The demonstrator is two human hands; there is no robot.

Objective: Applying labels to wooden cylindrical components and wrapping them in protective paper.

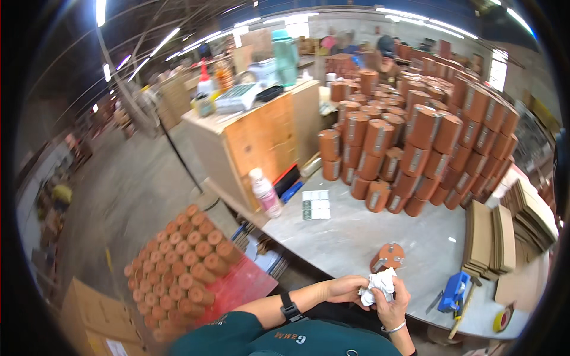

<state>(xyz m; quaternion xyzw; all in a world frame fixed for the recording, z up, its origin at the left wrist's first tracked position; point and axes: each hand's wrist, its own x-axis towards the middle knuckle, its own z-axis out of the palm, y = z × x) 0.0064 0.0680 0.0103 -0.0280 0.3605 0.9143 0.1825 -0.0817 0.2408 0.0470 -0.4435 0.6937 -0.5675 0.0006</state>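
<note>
A crumpled white cloth or tissue (380, 286) is bunched between my two hands, above the near edge of the grey table. My left hand (347, 289) is closed on its left side, the fingertips partly hidden behind it. On the other side my right hand (392, 306) pinches it between thumb and fingers. Just beyond the hands stands a single orange-brown cylinder (389, 257) with small metal fittings on its top. Neither hand appears to touch that cylinder.
Stacked orange-brown cylinders (415, 160) fill the table's far side. To the right are cardboard pieces (490, 237), a blue tool (453, 292), a hammer (466, 308) and tape (503, 319). A spray bottle (265, 193) stands left; more cylinders (178, 267) sit lower left.
</note>
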